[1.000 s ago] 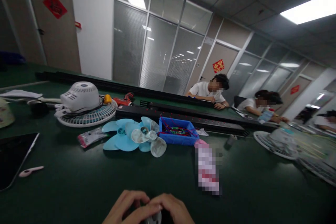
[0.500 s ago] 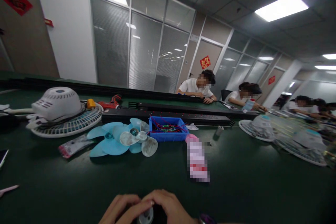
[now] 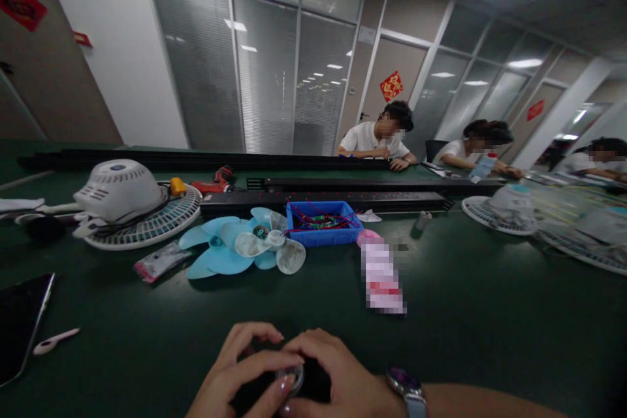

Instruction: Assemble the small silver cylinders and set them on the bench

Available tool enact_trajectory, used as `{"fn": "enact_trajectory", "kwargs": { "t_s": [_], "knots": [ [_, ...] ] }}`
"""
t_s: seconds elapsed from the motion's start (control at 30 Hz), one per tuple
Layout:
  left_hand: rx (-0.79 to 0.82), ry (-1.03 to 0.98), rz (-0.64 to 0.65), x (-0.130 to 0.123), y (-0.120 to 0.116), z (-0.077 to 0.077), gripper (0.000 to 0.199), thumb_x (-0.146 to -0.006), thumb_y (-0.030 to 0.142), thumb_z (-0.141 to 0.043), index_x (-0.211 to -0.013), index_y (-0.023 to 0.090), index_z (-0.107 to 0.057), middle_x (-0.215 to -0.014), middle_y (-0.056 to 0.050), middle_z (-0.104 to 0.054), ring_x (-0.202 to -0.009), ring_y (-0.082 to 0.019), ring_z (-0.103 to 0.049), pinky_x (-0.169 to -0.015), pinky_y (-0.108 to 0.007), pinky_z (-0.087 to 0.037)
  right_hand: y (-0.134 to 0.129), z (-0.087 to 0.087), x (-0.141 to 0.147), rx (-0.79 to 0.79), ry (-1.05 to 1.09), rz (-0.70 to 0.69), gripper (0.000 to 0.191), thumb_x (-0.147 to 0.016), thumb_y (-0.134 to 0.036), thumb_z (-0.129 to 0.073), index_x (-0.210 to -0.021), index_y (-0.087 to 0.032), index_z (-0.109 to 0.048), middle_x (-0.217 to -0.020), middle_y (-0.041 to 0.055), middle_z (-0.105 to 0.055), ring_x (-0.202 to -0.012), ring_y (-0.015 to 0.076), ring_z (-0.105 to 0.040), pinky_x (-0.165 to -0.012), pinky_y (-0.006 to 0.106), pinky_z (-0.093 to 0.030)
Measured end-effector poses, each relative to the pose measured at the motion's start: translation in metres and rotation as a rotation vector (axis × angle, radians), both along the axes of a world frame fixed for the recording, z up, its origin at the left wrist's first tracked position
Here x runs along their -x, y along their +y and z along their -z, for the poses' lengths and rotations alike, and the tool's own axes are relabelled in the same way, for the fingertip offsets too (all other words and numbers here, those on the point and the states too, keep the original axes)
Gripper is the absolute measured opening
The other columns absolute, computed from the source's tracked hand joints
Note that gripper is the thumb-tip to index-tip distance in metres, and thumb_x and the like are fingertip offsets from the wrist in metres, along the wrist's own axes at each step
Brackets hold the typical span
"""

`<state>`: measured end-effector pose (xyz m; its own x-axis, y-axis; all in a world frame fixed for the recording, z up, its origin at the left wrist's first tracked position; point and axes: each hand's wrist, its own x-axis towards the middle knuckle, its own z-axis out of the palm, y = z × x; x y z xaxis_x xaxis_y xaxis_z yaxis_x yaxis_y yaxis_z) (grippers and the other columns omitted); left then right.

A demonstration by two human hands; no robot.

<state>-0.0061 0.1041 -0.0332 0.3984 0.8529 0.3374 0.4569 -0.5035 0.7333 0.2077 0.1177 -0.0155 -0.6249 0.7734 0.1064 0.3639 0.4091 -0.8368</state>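
At the bottom centre, my left hand (image 3: 245,372) curls its fingers round a small round metallic part (image 3: 292,379), thumb and fingertips on it. My right hand (image 3: 337,372), with a watch (image 3: 405,381) on its wrist, closes on the same part from the other side. Much of the part is hidden by the fingers. Beyond the hands lie blue fan blades (image 3: 220,251), a grey-white fan blade (image 3: 291,255), a blue bin (image 3: 326,235) of wires and a pink-and-white packet (image 3: 382,274).
White fan housings (image 3: 117,189) sit at left, with a red drill (image 3: 215,181) behind. A tablet (image 3: 22,320) and a pink tool (image 3: 56,341) lie at left. A metal cylinder (image 3: 422,221) stands right of the bin. People sit across the green table (image 3: 465,313).
The view has tilted down and shifted left, showing more of the tablet, both hands and the watch. Both hands stay around the metallic part; my left fingers are more spread.
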Motion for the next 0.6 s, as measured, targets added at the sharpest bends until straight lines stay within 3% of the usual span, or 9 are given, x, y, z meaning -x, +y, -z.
{"fn": "enact_trajectory", "kwargs": {
  "t_s": [0.23, 0.6],
  "knots": [
    [0.052, 0.033, -0.008, 0.000, 0.008, -0.008, 0.018, -0.087, 0.046, -0.062, -0.094, 0.039, -0.076, -0.109, -0.005, -0.062, -0.106, -0.025, -0.055, -0.090, -0.040, -0.052, -0.002, 0.002, 0.001, -0.033, 0.024, 0.007, 0.041, -0.074, -0.041, -0.073, -0.108, -0.020, -0.064, -0.100, 0.0043, -0.067, -0.090, 0.0190, -0.059, -0.083, 0.034, -0.043],
    [-0.150, 0.127, 0.000, 0.004, 0.000, -0.021, 0.016, -0.088, 0.031, -0.063, -0.097, 0.037, -0.074, -0.099, -0.004, -0.062, -0.100, -0.022, -0.053, -0.081, -0.031, -0.051, -0.003, 0.006, 0.003, -0.064, 0.010, 0.028, 0.044, -0.070, -0.048, -0.078, -0.103, -0.021, -0.065, -0.094, 0.0015, -0.067, -0.086, 0.0172, -0.059, -0.079, 0.031, -0.041]
  ]
}}
